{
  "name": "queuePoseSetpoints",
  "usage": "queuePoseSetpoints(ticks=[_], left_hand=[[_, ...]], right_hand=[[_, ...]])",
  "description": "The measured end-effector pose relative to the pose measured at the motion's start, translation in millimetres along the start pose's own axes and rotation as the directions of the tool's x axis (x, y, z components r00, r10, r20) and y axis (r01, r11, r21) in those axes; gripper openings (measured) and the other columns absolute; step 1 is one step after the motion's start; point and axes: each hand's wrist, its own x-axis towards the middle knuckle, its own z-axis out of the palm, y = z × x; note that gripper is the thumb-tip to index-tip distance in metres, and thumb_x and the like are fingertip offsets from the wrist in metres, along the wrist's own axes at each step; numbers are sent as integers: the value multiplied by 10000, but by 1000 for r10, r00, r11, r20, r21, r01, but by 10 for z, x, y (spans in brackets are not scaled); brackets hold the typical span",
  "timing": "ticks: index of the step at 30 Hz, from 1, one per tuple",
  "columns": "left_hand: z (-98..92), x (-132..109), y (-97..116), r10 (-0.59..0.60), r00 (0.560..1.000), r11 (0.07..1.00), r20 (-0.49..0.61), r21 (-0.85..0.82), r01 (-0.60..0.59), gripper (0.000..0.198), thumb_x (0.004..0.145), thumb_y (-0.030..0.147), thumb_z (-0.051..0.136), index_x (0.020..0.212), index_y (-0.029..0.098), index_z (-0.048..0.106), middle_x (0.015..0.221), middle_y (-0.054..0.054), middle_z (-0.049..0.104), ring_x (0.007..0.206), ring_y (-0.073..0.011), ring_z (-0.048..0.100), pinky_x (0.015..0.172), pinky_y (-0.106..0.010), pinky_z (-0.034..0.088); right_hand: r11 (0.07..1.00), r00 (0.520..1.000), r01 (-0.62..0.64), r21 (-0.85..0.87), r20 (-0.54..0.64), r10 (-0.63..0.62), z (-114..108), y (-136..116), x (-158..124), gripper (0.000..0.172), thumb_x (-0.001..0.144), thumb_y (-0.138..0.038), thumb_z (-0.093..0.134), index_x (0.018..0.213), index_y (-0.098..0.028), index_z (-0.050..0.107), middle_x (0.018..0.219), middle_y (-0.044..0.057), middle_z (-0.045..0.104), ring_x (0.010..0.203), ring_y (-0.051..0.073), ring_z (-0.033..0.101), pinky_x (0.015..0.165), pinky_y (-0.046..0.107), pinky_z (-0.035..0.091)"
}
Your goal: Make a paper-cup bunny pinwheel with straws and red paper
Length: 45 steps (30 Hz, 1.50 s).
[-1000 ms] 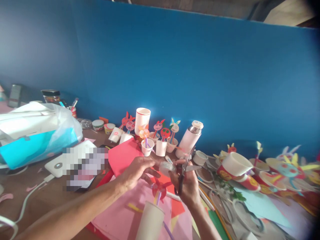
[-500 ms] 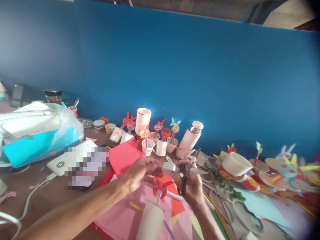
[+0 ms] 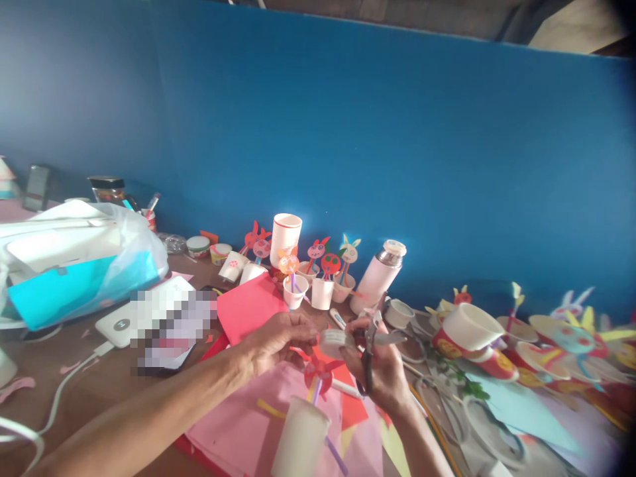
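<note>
My left hand (image 3: 281,341) reaches in from the lower left, its fingertips pinching a small white round piece (image 3: 334,343), perhaps a cut paper cup or a tape roll. My right hand (image 3: 380,371) closes around a pair of grey scissors (image 3: 370,348), whose blades touch or nearly touch that piece. Below my hands stands a white paper cup (image 3: 301,438) with a purple straw and a red pinwheel (image 3: 318,374). Under them lie a pink paper sheet (image 3: 243,424) and a red sheet (image 3: 246,308).
Along the blue wall (image 3: 348,132) stand paper cups with paper animal figures (image 3: 318,265) and a pale pink thermos flask (image 3: 377,278). Larger cup crafts (image 3: 470,334) and cut white rings (image 3: 489,430) crowd the right. A plastic bag (image 3: 79,255) and white power bank (image 3: 116,324) sit left.
Both hands and the white piece have sunk slightly lower in view. The scissors stay in my right hand, and the white piece stays between my hands.
</note>
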Motion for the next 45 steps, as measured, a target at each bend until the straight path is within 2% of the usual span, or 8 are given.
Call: queuePoseSetpoints(ticks=[11, 19, 24, 26, 28, 32, 35, 45], left_hand=[[-10, -11, 2, 156, 984, 987, 83, -59, -151, 233, 680, 263, 718, 658, 129, 530, 940, -44, 619, 635, -127, 618, 532, -257, 486], [-80, -11, 17, 72, 982, 996, 176, -68, -61, 192, 769, 275, 647, 753, 162, 492, 699, -43, 662, 706, -215, 676, 604, -359, 541], [-158, -24, 135, 163, 979, 986, 119, -42, -159, 223, 739, 269, 677, 734, 159, 482, 744, -42, 667, 730, -227, 684, 595, -329, 541], [-206, -20, 196, 227, 972, 974, 60, 1, -227, 236, 725, 271, 693, 733, 156, 488, 775, -40, 668, 736, -229, 688, 608, -319, 538], [-261, -6, 246, 272, 962, 960, 15, 69, -272, 227, 738, 283, 685, 741, 150, 501, 753, -52, 680, 730, -218, 688, 637, -307, 531], [-357, 28, 295, 346, 937, 931, -52, 145, -336, 218, 752, 286, 674, 752, 148, 506, 721, -56, 693, 723, -201, 689, 662, -286, 519], [-380, 35, 303, 374, 926, 920, -48, 141, -365, 215, 753, 289, 671, 754, 154, 504, 716, -40, 692, 749, -206, 688, 694, -306, 522], [-305, -7, 311, 402, 916, 903, -5, 165, -396, 212, 780, 311, 637, 735, 157, 497, 702, -25, 670, 729, -220, 684, 729, -373, 511]], right_hand=[[993, 995, -48, 110, -78, 57, 46, 107, 14, 215, 725, -214, 616, 899, -216, 490, 811, -8, 517, 683, 134, 512, 621, 252, 448], [966, 988, -113, 233, -81, 135, 133, 188, 35, 297, 733, -258, 662, 961, -227, 475, 805, -24, 525, 688, 116, 498, 656, 230, 425], [954, 977, -188, 234, -53, 206, -43, 134, 73, 388, 708, -383, 692, 986, -225, 472, 863, 1, 560, 721, 136, 514, 654, 235, 431], [945, 977, -214, 247, 47, 209, -174, 87, 69, 378, 745, -464, 638, 974, -207, 484, 834, 19, 583, 717, 143, 525, 633, 237, 430], [913, 937, -272, 303, 298, 180, -286, 43, 53, 411, 765, -544, 576, 940, -179, 503, 736, 26, 597, 629, 133, 526, 547, 226, 408], [820, 716, -464, 336, 686, 124, -301, 43, 0, 514, 731, -618, 567, 883, -127, 546, 639, 61, 629, 503, 115, 539, 470, 215, 395], [800, 666, -511, 316, 734, 136, -164, 115, -28, 481, 750, -580, 580, 870, -115, 564, 642, 66, 635, 506, 105, 556, 478, 205, 414], [779, 700, -497, 383, 707, 100, 36, 168, -33, 491, 758, -556, 595, 946, -104, 566, 662, 69, 642, 520, 107, 573, 475, 200, 411]])
